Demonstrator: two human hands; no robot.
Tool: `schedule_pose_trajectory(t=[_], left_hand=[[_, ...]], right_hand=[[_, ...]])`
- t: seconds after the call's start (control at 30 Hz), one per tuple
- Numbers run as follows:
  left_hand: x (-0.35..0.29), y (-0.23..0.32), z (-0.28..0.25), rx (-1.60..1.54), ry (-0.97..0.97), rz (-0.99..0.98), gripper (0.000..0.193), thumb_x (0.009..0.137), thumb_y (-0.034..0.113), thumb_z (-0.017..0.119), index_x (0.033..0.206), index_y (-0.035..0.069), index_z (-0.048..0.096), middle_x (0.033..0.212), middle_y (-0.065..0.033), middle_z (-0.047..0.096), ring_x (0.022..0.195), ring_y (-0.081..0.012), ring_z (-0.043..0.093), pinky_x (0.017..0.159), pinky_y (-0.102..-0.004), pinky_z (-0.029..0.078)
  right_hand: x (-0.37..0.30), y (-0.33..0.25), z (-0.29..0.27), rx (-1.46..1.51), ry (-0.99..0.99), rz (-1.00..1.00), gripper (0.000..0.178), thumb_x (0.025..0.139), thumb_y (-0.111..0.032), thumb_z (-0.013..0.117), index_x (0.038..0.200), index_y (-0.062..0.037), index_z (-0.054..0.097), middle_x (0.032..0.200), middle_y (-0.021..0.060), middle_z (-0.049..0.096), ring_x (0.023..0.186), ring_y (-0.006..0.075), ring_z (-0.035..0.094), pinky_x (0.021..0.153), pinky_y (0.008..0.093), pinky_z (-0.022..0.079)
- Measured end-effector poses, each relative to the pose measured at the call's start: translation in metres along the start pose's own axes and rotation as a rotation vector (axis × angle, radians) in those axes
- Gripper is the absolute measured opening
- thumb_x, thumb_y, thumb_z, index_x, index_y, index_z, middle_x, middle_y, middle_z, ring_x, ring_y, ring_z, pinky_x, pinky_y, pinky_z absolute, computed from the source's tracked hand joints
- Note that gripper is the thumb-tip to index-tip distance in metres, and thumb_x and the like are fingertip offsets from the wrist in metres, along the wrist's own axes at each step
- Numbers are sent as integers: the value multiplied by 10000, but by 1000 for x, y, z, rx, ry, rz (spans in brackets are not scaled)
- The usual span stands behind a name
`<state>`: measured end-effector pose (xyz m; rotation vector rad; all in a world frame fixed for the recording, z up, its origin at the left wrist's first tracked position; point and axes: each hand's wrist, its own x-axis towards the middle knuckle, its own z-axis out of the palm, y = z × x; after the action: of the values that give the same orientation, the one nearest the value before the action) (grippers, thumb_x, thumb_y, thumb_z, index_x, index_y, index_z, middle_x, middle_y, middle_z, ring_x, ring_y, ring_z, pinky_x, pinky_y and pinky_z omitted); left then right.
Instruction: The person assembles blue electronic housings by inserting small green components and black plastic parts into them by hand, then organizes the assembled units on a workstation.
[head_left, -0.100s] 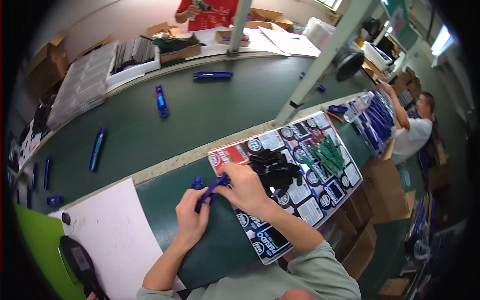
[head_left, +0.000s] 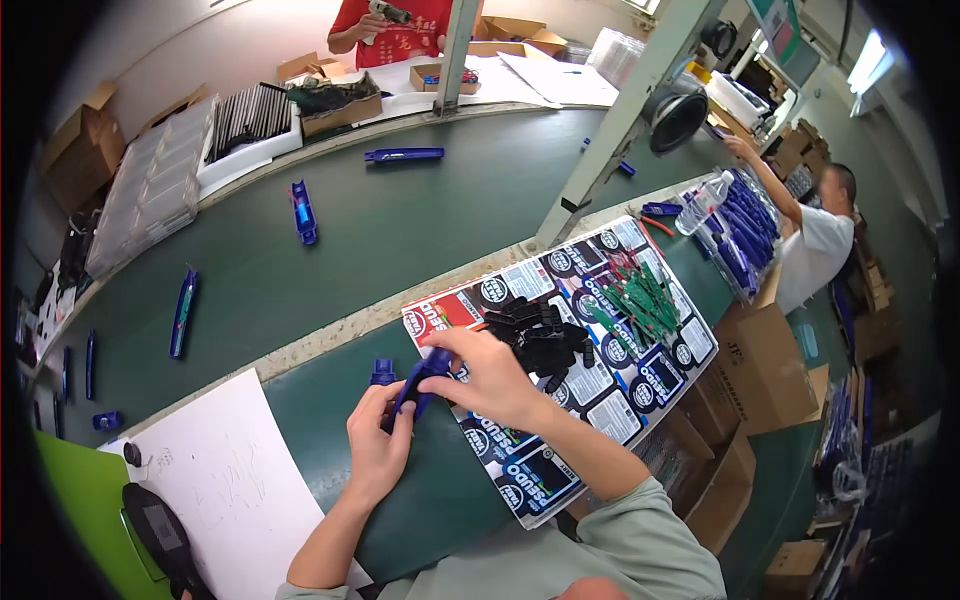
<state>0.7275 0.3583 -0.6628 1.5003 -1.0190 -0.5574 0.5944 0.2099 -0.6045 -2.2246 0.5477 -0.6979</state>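
Both my hands grip a dark blue plastic housing (head_left: 412, 392) above the green bench. My left hand (head_left: 376, 445) is closed around its lower end, thumb on the near side. The fingers and thumb of my right hand (head_left: 485, 378) pinch its upper end. Just beyond my left fingers, a second blue plastic piece (head_left: 383, 370) shows, partly hidden. To the right of my right hand, a heap of small black plastic parts (head_left: 540, 335) lies on a printed cardboard sheet (head_left: 612, 415). Green strip-like parts with wires (head_left: 640, 300) are piled farther right.
Beyond a low ledge, a dark green conveyor belt (head_left: 250, 270) carries several blue housings (head_left: 304, 212). A metal post (head_left: 610, 150) rises at the ledge. A white sheet (head_left: 220, 470) lies left. Bagged blue parts (head_left: 740, 225) and a co-worker (head_left: 825, 240) are at right; another person (head_left: 390, 30) stands across.
The whole view has shifted slightly. The housing in my hands has turned a little, showing its broader side near my right fingers. Both hands keep their hold.
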Motion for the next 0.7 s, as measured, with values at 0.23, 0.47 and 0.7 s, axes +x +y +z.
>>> schedule_pose_trajectory(t=[0.23,0.47,0.7], left_hand=[[6,3,-2,-367,-72,-268,375,975,-13,592,1350,-21,568,1019,-57,661,806,-97,637,581,-220,528],[4,0,-3,-399,-119,-287,392,985,8,585,1373,-32,547,1040,-75,675,810,-111,654,591,-235,543],[0,-7,-6,-413,-85,-298,388,1005,27,563,1387,-35,541,1062,-85,677,838,-126,668,623,-245,562]], right_hand=[[-54,103,-120,-465,346,225,183,872,-141,742,1002,-14,717,890,158,701,774,286,701,728,381,551],[-93,169,-169,-538,307,456,210,865,-111,726,1039,6,724,913,160,695,807,307,703,740,397,553],[-55,165,-145,-776,171,262,141,850,-48,634,989,-25,646,956,202,665,901,410,659,805,499,531]])
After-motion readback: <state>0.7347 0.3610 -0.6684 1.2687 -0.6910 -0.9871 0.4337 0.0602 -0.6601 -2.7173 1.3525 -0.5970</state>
